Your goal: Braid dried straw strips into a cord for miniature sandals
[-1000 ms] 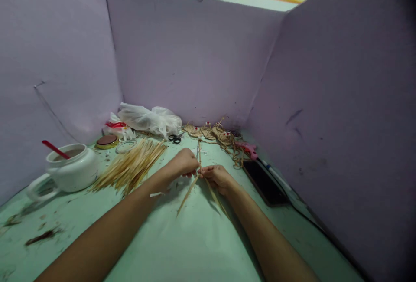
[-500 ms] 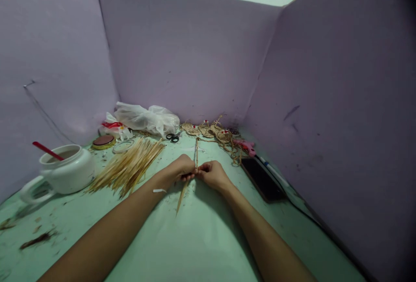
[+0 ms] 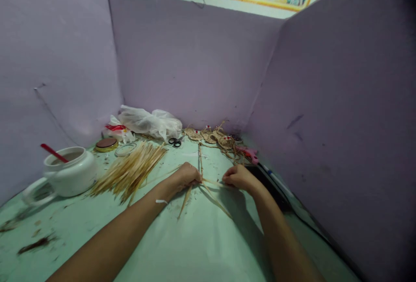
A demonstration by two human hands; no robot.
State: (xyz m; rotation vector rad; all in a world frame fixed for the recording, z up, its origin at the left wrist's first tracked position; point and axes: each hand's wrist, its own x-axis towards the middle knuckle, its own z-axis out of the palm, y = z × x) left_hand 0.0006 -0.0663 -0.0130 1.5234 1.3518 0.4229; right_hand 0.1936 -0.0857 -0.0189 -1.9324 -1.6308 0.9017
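Observation:
My left hand (image 3: 186,175) is closed in a pinch on the crossing point of a few straw strips (image 3: 208,193) on the pale green table (image 3: 182,247). A braided length of the straw (image 3: 200,158) runs away from the pinch toward the back wall. My right hand (image 3: 238,176) is closed on one loose strip and holds it out to the right. Other strip ends trail toward me across the table.
A pile of straw strips (image 3: 130,169) lies left of my hands, with a white pot (image 3: 66,172) holding a red stick beyond it. Scissors (image 3: 174,142), a plastic bag (image 3: 151,121), woven straw pieces (image 3: 212,136), a pink glue gun (image 3: 247,152) and a dark phone (image 3: 273,186) line the back and right.
My right hand has drawn away to the right, pulling a strip out sideways. Before, both hands were pinched together at the braid. The left hand has stayed in place.

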